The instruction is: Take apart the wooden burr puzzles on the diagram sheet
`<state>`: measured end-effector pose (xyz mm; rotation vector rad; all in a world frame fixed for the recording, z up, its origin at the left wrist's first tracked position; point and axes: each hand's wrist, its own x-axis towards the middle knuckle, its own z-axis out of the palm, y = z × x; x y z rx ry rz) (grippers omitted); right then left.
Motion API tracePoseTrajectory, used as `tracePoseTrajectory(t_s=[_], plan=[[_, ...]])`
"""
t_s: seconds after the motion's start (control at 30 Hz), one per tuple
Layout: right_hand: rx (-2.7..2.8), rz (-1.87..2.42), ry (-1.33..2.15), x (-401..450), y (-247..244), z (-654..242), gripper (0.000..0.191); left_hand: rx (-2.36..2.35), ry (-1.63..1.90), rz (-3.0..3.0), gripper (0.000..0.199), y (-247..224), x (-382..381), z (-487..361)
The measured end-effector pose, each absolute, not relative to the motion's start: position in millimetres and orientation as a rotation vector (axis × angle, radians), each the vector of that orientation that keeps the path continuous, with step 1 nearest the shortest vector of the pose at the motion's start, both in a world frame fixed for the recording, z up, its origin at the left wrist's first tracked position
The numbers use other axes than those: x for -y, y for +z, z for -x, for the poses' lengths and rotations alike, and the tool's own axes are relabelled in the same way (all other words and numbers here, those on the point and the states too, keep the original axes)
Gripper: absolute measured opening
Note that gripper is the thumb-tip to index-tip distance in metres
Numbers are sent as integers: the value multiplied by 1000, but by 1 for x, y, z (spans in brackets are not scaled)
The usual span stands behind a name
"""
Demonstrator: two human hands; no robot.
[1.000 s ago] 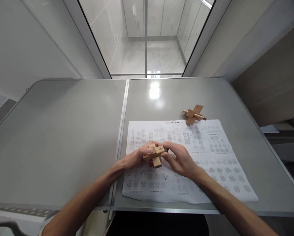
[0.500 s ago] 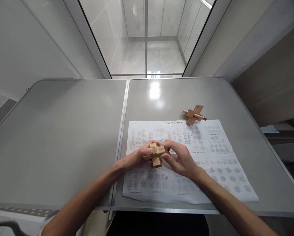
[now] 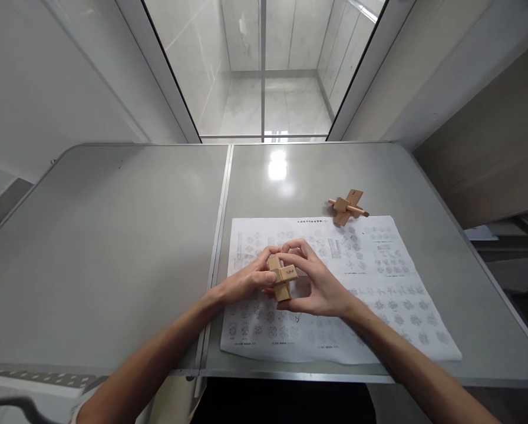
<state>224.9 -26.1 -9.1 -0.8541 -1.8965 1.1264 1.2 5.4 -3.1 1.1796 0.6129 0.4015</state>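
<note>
Over the printed sheet [image 3: 335, 347] I hold a light wooden interlocking puzzle [image 3: 283, 287], a cross of square bars with a dark mark on one bar end. My left hand [image 3: 256, 275] grips it from the left, thumb pressed on its front. Around the other side curls my right hand [image 3: 314, 282], its thumb at the lower bar and its fingers over the top and back. The fingers behind the puzzle are partly hidden.
A second wooden puzzle [image 3: 347, 207], darker, with flat pieces and a thin rod, lies at the sheet's far edge. The grey folding table [image 3: 135, 235] has a metal seam left of the sheet. Behind the table stands a glass door [image 3: 290, 76].
My right hand has shifted its hold: its thumb went down to the lower bar and its fingers moved over the top. My left hand stayed on the puzzle.
</note>
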Motion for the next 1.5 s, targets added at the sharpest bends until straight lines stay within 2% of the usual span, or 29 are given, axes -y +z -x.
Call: tracePoseTrajectory(t_s=[0.23, 0.4, 0.67, 0.87, 1.07, 1.37, 1.43, 1.5], plan=[[1807, 819, 1206, 21, -2, -231, 52, -522, 429, -1009, 72, -9, -6, -4], [1548, 900, 1251, 16, -6, -239, 50, -467, 499, -942, 61, -3, -6, -6], [1649, 1380, 674, 8, -16, -239, 46, -627, 651, -1305, 60, -3, -2, -4], [1793, 1430, 642, 11, -23, -236, 53, -828, 733, -1521, 47, 4, 2, -8], [1915, 1421, 553, 11, -26, -236, 52, -851, 812, -1573, 63, 7, 4, -16], [1890, 1363, 692, 10, -24, -241, 62, -946, 806, -1747, 59, 4, 6, -16], [1821, 1313, 758, 9, -20, -242, 54, -956, 812, -1788, 61, 4, 6, -16], [1744, 1258, 771, 8, -15, -243, 39, -964, 831, -1831, 62, 3, 7, -16]])
